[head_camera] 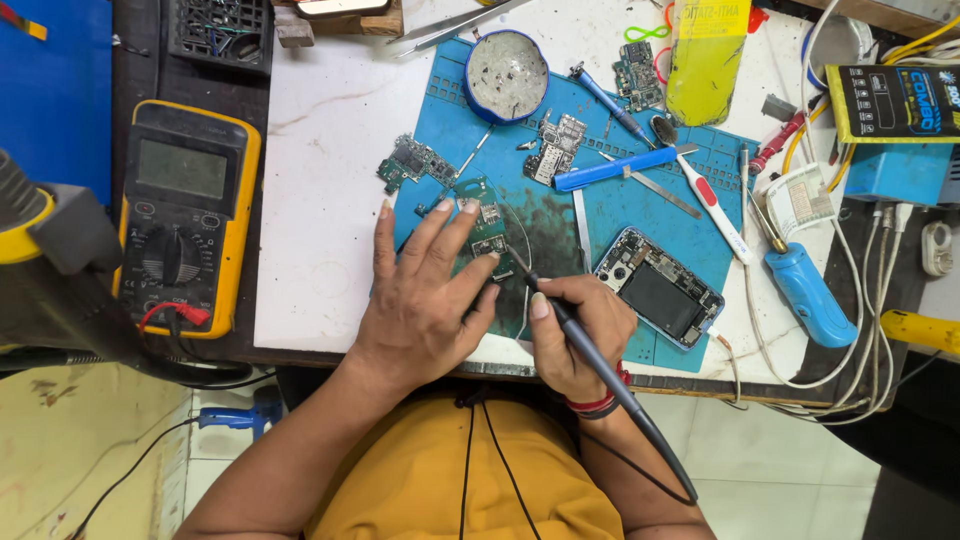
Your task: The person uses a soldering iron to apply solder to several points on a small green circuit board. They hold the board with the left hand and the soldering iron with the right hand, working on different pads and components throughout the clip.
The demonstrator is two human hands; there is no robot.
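Your left hand (425,295), fingers spread, pins the green circuit board (484,232) steady. Your right hand (580,335) pinches the soldering iron (600,370) pen-style, tip on board.

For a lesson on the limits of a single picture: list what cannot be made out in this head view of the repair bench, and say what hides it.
- Green circuit board: its near part is covered by the left hand.
- Soldering iron tip: too small to tell whether it touches the board.
- Right hand: its fingertips are curled out of sight.
- Multimeter: its lower left is hidden by a grey and yellow tool.
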